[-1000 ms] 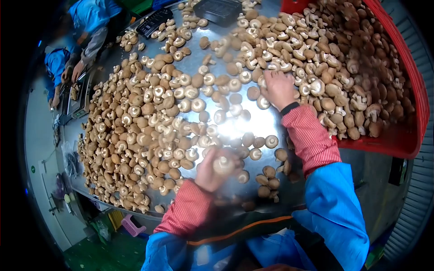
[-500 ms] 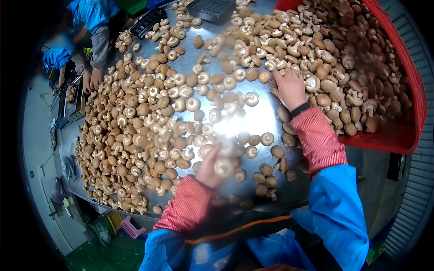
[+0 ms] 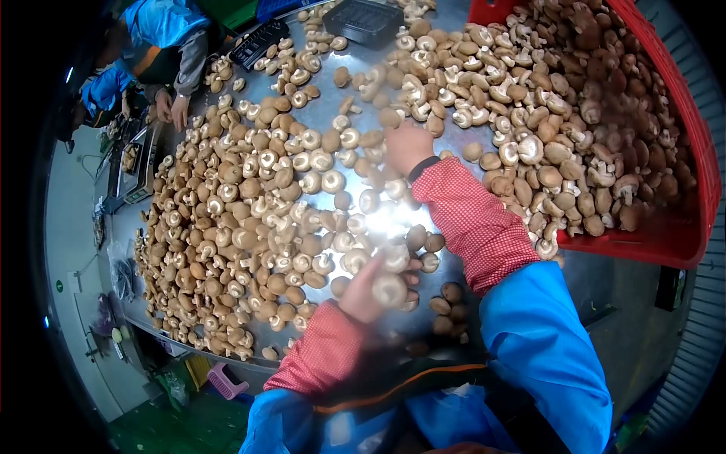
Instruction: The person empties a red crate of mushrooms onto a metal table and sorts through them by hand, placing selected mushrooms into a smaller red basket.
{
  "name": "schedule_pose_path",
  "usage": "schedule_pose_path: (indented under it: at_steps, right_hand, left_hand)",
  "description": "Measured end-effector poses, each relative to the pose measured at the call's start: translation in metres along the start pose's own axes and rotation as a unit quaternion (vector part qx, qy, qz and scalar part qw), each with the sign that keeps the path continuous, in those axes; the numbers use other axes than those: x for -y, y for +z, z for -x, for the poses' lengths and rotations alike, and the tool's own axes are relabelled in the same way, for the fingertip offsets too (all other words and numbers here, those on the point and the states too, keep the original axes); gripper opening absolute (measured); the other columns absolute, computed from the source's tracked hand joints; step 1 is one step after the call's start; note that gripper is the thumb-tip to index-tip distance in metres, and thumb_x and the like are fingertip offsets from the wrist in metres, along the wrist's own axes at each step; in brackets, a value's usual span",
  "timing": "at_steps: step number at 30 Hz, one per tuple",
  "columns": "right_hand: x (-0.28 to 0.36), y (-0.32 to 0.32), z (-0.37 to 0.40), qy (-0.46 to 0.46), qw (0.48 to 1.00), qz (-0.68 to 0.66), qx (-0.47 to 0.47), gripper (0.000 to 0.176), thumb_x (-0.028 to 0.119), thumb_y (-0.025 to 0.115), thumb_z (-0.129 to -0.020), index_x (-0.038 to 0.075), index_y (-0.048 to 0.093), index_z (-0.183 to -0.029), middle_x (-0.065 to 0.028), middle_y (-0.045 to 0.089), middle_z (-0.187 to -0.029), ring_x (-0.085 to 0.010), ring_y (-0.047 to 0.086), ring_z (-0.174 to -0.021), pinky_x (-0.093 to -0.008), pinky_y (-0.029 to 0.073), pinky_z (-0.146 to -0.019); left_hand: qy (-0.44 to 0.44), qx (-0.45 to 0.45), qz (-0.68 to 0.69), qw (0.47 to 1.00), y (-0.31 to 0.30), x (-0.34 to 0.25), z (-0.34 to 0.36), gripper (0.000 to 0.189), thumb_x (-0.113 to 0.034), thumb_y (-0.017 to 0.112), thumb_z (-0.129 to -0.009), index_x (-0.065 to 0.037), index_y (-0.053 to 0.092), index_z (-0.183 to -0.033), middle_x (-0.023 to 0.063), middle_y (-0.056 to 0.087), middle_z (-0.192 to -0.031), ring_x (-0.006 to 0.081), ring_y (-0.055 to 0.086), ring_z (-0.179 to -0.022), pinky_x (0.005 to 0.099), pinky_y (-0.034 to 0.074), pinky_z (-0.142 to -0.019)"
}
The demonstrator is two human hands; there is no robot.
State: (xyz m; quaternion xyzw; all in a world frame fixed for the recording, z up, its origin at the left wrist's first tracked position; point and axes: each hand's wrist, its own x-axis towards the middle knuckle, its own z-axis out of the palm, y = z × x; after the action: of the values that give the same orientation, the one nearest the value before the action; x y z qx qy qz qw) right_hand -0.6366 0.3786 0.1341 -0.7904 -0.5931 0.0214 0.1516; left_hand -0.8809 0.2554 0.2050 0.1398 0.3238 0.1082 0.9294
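Observation:
Brown mushrooms with pale stems [image 3: 227,227] lie in a wide heap over the left of the metal table [image 3: 314,98]. My left hand [image 3: 370,291] is near the table's front, its fingers wrapped round mushrooms [image 3: 390,290] whose pale undersides face up. Farther forward, my right hand [image 3: 408,147] reaches down among loose mushrooms at the middle of the table; its fingertips are hidden. To its right, more mushrooms [image 3: 529,151] spill from a red crate [image 3: 699,166] lying tilted with its open side toward the table.
Two black plastic trays [image 3: 363,21] [image 3: 259,44] lie at the far edge. Across the table at the left, a person in blue [image 3: 162,30] has both hands beside a scale [image 3: 136,170]. A pink stool [image 3: 225,380] stands on the floor at lower left.
My right hand has moved left, from the mushrooms by the crate to the middle of the table. My left hand has shifted slightly right, still holding mushrooms. The view has shifted a little.

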Motion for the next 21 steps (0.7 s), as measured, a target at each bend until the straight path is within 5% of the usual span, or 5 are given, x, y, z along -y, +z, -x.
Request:
schedule_pose_path:
  at_steps: [8,9,13,19,21]
  right_hand:
    - [0.022,-0.081,0.082,0.027,0.965,-0.254,0.050,0.056,0.041,0.076,-0.078,0.020,0.062,-0.128,-0.0168,0.062,-0.107,-0.0372,0.066,-0.091,-0.0442,0.054,-0.078]
    - [0.037,-0.097,0.104,0.012,0.948,-0.318,0.028,0.056,0.040,0.076,-0.079,0.019,0.062,-0.129,-0.0164,0.062,-0.106,-0.0368,0.066,-0.089,-0.0436,0.054,-0.078]
    - [0.046,-0.096,0.163,-0.230,0.952,-0.187,-0.072,0.053,0.041,0.075,-0.081,0.016,0.063,-0.126,-0.0126,0.062,-0.100,-0.0336,0.063,-0.086,-0.0419,0.050,-0.075]
    - [0.020,-0.141,0.188,-0.024,0.933,-0.345,0.096,0.042,0.027,0.069,-0.086,0.010,0.062,-0.123,-0.0109,0.061,-0.105,-0.0322,0.059,-0.094,-0.0429,0.050,-0.080]
    - [-0.015,-0.147,0.176,0.017,0.986,-0.134,-0.101,0.035,0.030,0.071,-0.084,0.006,0.064,-0.108,-0.0139,0.062,-0.093,-0.0329,0.062,-0.087,-0.0417,0.052,-0.068]
  left_hand:
    - [0.072,0.043,0.141,0.986,-0.003,-0.015,0.001,0.066,-0.056,0.031,-0.103,-0.008,0.040,-0.148,0.0164,0.044,-0.151,0.0341,0.047,-0.135,0.0551,0.045,-0.104]
    - [0.091,0.041,0.122,0.988,-0.001,-0.018,-0.001,0.064,-0.065,0.036,-0.098,-0.021,0.046,-0.144,0.0149,0.045,-0.149,0.0375,0.041,-0.139,0.0616,0.031,-0.113]
    - [0.110,0.011,0.154,0.982,-0.015,-0.017,-0.010,0.056,-0.056,0.035,-0.100,-0.020,0.051,-0.140,0.0095,0.052,-0.143,0.0354,0.045,-0.135,0.0610,0.036,-0.110]
    - [0.035,0.069,0.057,0.995,-0.017,0.000,-0.006,0.063,-0.060,0.034,-0.097,-0.019,0.047,-0.143,0.0148,0.040,-0.154,0.0381,0.042,-0.139,0.0618,0.036,-0.108]
    - [-0.001,0.107,0.021,0.994,-0.003,0.001,-0.003,0.070,-0.065,0.031,-0.094,-0.020,0.043,-0.146,0.0193,0.034,-0.157,0.0404,0.039,-0.141,0.0643,0.034,-0.107]
